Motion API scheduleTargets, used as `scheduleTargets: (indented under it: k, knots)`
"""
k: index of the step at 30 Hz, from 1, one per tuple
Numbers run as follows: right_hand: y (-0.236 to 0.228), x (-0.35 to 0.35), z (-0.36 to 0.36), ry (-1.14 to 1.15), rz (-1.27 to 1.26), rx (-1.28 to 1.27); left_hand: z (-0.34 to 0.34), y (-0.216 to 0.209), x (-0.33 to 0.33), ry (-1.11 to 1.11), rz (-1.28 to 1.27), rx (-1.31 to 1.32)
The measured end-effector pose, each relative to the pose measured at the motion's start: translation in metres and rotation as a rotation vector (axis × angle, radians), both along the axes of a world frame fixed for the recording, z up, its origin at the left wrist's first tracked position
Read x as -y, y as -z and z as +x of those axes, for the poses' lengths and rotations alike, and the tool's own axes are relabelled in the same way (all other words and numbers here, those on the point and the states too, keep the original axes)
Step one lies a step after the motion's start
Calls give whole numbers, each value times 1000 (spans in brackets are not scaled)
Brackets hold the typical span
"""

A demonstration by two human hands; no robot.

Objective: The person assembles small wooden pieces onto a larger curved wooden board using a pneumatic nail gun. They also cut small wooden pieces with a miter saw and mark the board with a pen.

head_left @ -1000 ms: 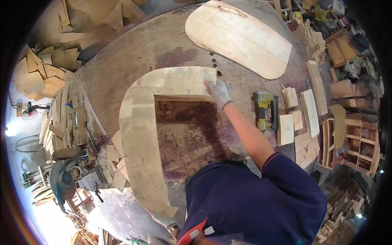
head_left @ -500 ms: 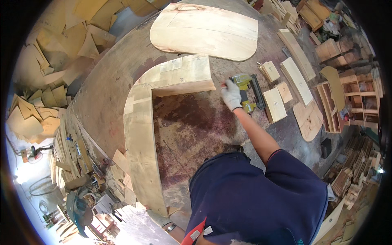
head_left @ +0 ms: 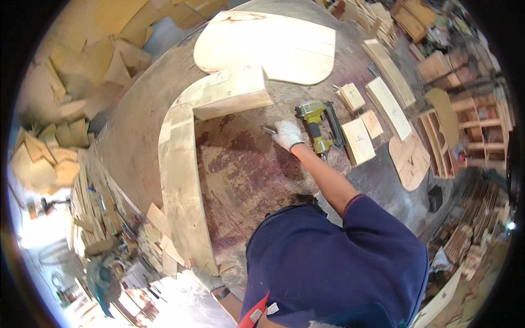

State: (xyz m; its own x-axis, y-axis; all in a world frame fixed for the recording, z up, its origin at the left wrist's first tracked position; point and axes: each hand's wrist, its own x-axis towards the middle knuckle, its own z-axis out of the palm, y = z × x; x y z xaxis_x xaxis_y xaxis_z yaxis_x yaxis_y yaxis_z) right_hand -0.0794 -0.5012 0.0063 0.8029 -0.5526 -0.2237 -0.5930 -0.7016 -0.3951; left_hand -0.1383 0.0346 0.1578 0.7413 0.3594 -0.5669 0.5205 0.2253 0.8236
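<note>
A pale L-shaped wooden frame (head_left: 178, 169) with a rounded outer corner stands on the worn work surface. My left hand (head_left: 209, 280), in a white glove, is against its near end; glare hides most of the fingers. Inside the bend, my gloved right hand (head_left: 287, 135) is closed around a slim grey object (head_left: 269, 130) that sticks out to the left; its kind is too small to tell. Just right of that hand lies a green and black nail gun (head_left: 314, 127), which it does not hold.
Past the frame lies a large rounded plywood panel (head_left: 268, 46), bright with glare. To the right are a block (head_left: 358, 143), a long board (head_left: 389, 108), a curved piece (head_left: 409, 158) and compartmented wooden racks (head_left: 437, 143). Offcuts (head_left: 71, 131) pile up on the left.
My right hand has moved left, away from the nail gun, and the slim grey object now shows in it. My left hand stays at the frame's near end. The whole view has shifted slightly.
</note>
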Motion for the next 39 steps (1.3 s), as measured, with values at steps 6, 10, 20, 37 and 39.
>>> scheduleTargets:
  k: [6, 10, 20, 37, 39]
  knots:
    - [-38, 42, -65, 160, 653, 359, -34, 97, 10, -47, 106, -24]
    - [-34, 154, -89, 652, 670, 728, -18, 122, -4, -100, 266, 91]
    - [-18, 262, -26, 556, 142, 552, 16, 137, -20, -164, 156, 83]
    - [-2, 83, 60, 530, 1151, 536, 107, 112, 11, -63, 56, 138]
    - [-3, 63, 47, 629, 1131, 627, 146, 114, -4, -126, -49, 333]
